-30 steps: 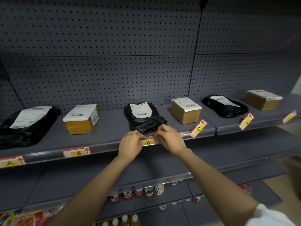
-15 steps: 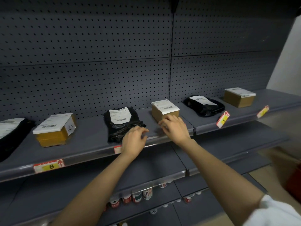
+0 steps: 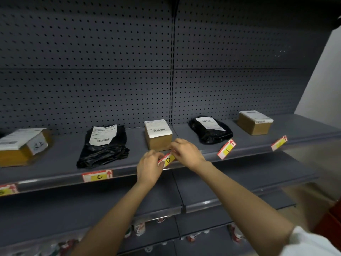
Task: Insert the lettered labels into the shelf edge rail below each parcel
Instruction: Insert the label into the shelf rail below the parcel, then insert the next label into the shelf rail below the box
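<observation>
Both hands pinch the tilted D label at the shelf rail.

Left hand [image 3: 148, 168] and right hand [image 3: 187, 152] close fingertips on either end of the red-and-yellow paper label marked D [image 3: 167, 160], slanted against the clear shelf-edge rail [image 3: 55, 181] below the small brown cardboard parcel [image 3: 158, 137].

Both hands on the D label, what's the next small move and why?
Probably level the D label and press it flat into the shelf edge rail. It sits tilted between the left hand and right hand, below the cardboard box, while the C label already lies flat in the rail.
</observation>
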